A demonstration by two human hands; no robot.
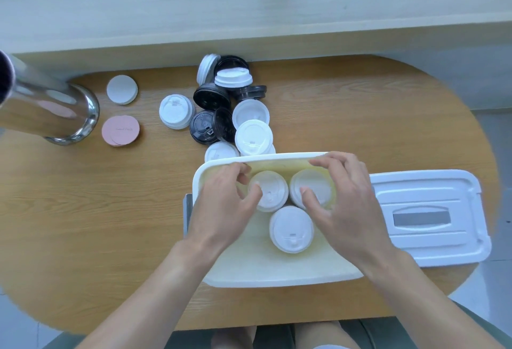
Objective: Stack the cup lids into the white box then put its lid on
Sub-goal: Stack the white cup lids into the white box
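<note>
While both hands settle white lids in the box [210,276], stacking is underway. Left hand [221,204] pinches one lid [270,192]; right hand [343,204] holds another [310,182]. Next, I judge, fetch more from the pile [221,104].

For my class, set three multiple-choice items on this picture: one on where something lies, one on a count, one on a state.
1. Where is the box lid?
A. on the box
B. on the table right of the box
C. under the metal pole

2. How many cup lids are in the box?
A. one
B. three
C. six

3. The box is:
A. open
B. closed
C. upside down

Key:
1 B, it lies flat beside the box's right wall.
2 B, three white cup lids show inside, two at the back, one in front.
3 A, its inside shows and both hands reach in.
</note>
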